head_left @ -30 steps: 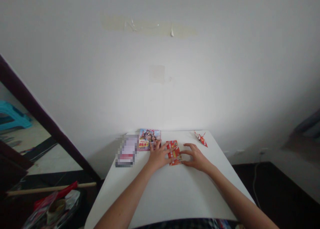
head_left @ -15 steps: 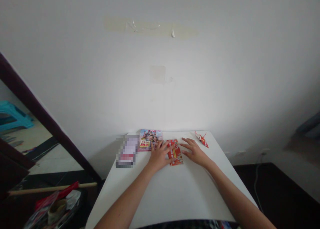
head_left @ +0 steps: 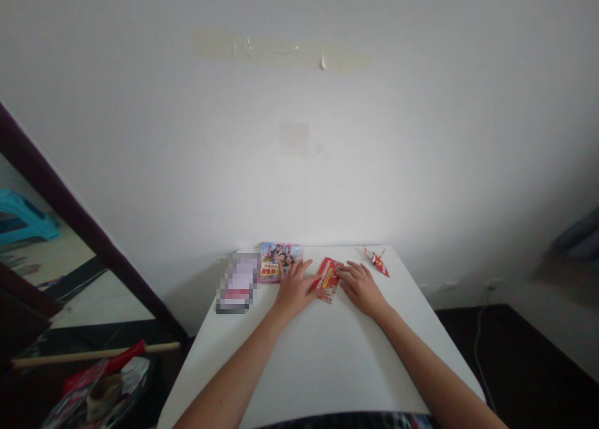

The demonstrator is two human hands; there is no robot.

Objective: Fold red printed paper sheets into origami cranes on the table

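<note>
A red printed paper rectangle (head_left: 327, 278) lies aslant on the white table (head_left: 318, 366), its top leaning right. My right hand (head_left: 362, 286) has its fingers closed together on the paper's right edge, hiding part of that side. On the other side, my left hand (head_left: 294, 290) is spread open, the thumb and index finger reaching the paper's left edge. Its other fingertips overlap a colourful flyer (head_left: 276, 255) marked 89.9. Behind my right hand rests a folded red-and-white paper crane (head_left: 378, 261).
Left of the flyer lies a pixelated phone-like device (head_left: 238, 285). A plain wall (head_left: 309, 198) rises behind the table. On the left are a dark-framed mirror (head_left: 84, 223), a wooden stick (head_left: 159, 348) and a cluttered bag (head_left: 103, 391). A cable (head_left: 478, 341) hangs at right.
The red paper has turned clockwise, its top swinging right. My right hand has moved from beside the paper onto its right edge. My left-hand fingers have drawn back toward the paper's left edge.
</note>
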